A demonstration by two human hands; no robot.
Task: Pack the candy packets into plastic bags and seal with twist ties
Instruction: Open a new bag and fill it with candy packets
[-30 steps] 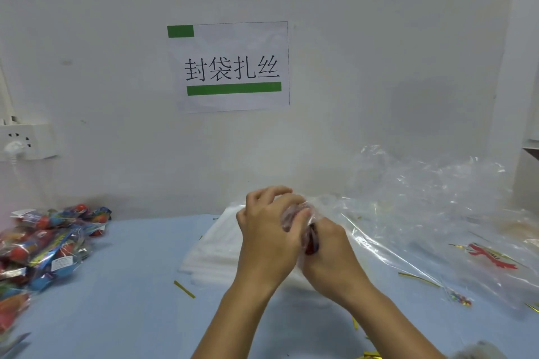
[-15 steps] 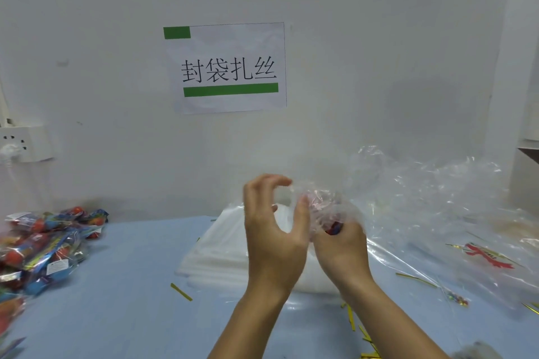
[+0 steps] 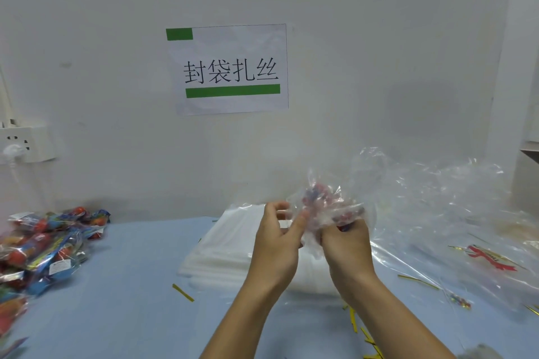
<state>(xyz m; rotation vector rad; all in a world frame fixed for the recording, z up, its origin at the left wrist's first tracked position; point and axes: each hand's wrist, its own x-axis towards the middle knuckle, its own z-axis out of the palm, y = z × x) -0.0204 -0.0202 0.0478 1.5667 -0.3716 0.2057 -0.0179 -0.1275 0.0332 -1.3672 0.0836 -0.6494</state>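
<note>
**Candy bag held up between both hands over a crowded counter**

At the far left, a heap of candy packets [image 3: 43, 245] is spread along the counter's [image 3: 131, 285] left edge, partly cut off by the frame. Above it, a wall socket [image 3: 27, 143] with a white plug is fixed to the wall. A printed sign [image 3: 230, 68] with green bars is taped to the wall at centre. A single gold twist tie [image 3: 183, 292] lies on bare blue counter between the heap and a stack of flat plastic bags [image 3: 221, 253], which sits against the wall beneath the hands.

The left hand [image 3: 275, 251] is raised above that stack, its grip narrow: thumb and fingers are curled and pinch the crumpled film of the small plastic bag [image 3: 323, 207]. The right hand [image 3: 347, 253] is closed around the bag's lower part; coloured candy is seen through the film, blurred.

To the right, a large loose sheet of clear plastic [image 3: 437, 198] is billowed up over the counter, just beside the right hand. More twist ties [image 3: 418, 282] are scattered under and before it, and a red-printed packet [image 3: 493, 258] is seen through it. Open counter is left mainly at front left.
</note>
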